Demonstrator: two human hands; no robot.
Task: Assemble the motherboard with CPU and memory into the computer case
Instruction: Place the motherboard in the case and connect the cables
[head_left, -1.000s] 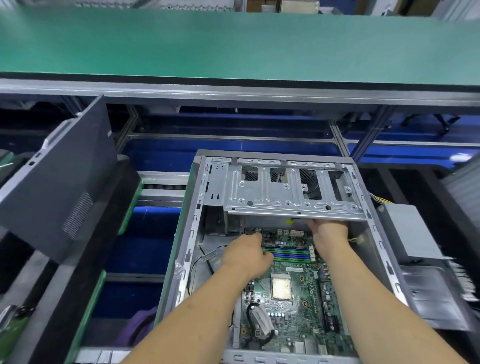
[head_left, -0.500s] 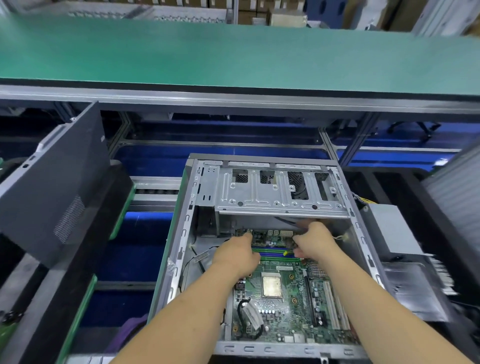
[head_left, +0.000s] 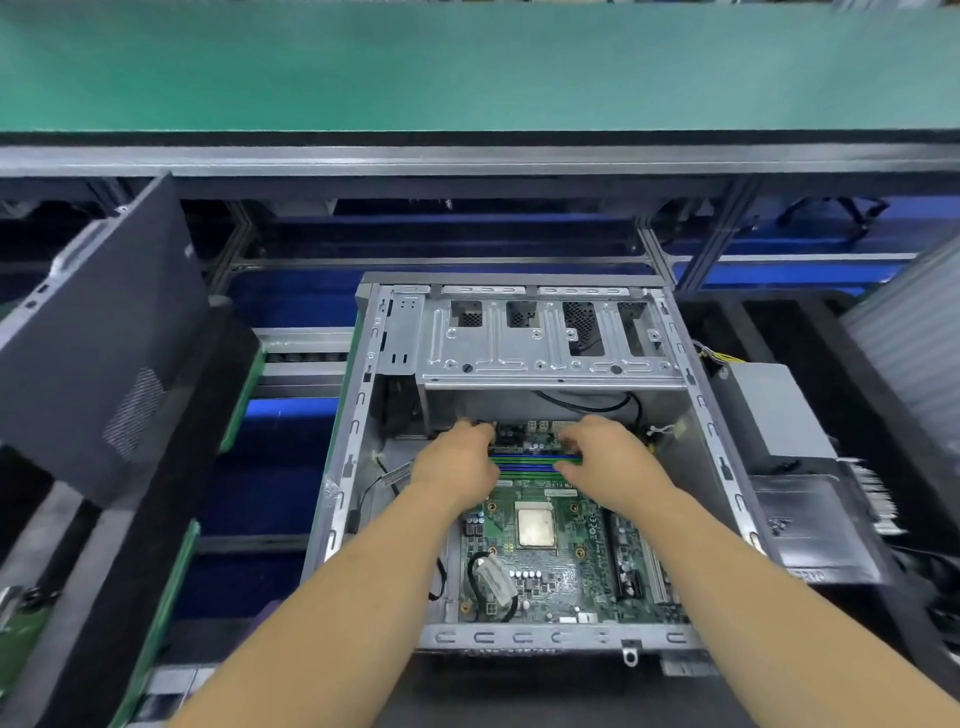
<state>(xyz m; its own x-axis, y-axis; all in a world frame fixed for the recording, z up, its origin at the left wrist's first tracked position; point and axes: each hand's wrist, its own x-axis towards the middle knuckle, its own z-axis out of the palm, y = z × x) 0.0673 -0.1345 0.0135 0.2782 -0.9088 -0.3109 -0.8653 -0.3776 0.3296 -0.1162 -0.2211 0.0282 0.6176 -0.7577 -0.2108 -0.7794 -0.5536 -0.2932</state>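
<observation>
Both hands, left (head_left: 457, 465) and right (head_left: 610, 462), grip far end of motherboard (head_left: 550, 577) inside case (head_left: 358, 405); no writing legible.

An open computer case (head_left: 519, 364) lies on its side with the green motherboard (head_left: 550, 566) flat inside it, the CPU (head_left: 535, 527) showing bare near the board's middle. Both hands reach in to the board's far end, under the metal drive cage (head_left: 545, 343). The left hand (head_left: 457, 462) sits at the left end of the blue and green memory slots (head_left: 530, 462), the right hand (head_left: 608, 457) at their right end, fingers curled down onto them. A dark side panel (head_left: 98, 338) leans at the left, and a grey power supply (head_left: 769, 410) rests just right of the case.
</observation>
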